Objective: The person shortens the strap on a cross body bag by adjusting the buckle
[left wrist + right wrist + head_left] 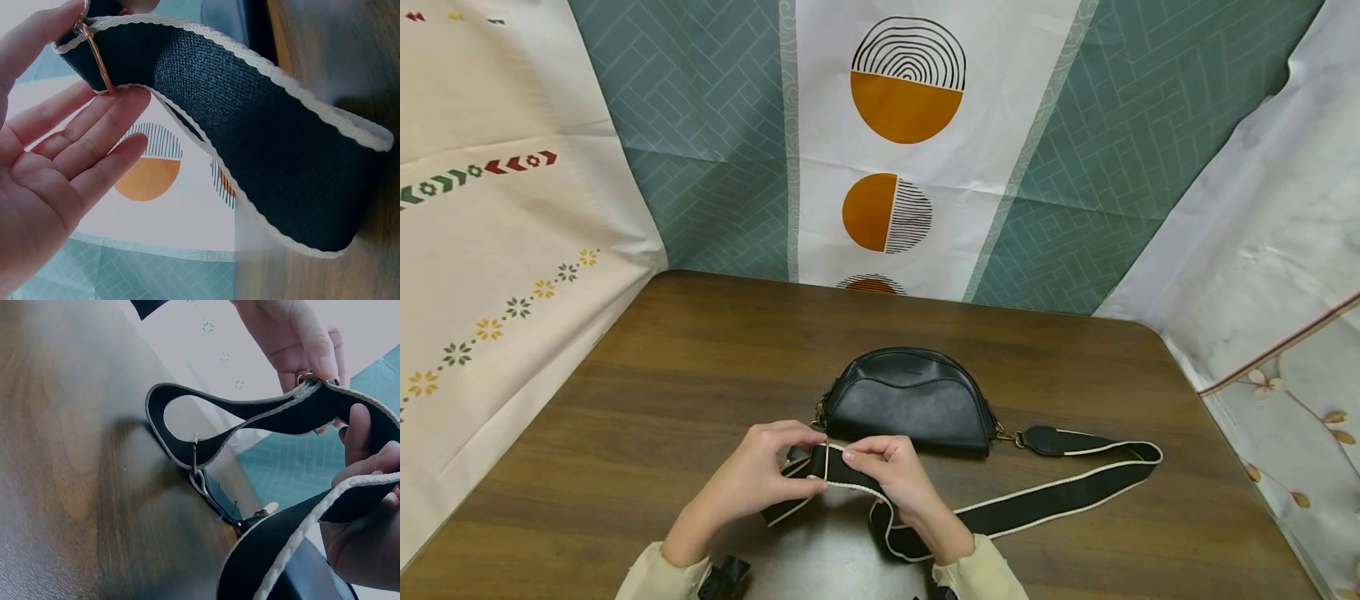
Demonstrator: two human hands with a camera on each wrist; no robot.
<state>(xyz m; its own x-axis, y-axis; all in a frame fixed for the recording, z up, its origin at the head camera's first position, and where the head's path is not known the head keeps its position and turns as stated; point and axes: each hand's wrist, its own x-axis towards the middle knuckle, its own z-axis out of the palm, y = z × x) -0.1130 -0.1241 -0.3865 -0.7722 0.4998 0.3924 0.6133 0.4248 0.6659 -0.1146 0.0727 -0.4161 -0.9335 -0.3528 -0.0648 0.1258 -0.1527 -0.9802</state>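
On the bench (625, 417), the bag (910, 404) lies behind its strap (1052, 500), apparently leaving working room. The left hand (752, 475) pinches the slider (827, 461), fingers spread only to its width, likely steadying it; the right hand (904, 482) pinches strap alongside, likely controlling slack.

Brown tabletop (647, 400) is spanning lower frame, teal-and-white cloth (715, 108) is hanging top centre, cream patterned cloth (497, 225) is draping left, floral cloth (1277, 275) is draping right

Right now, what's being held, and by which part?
The black strap: left grip holds its metal slider by the two ends; right grip pinches the strap itself, close beside the slider.
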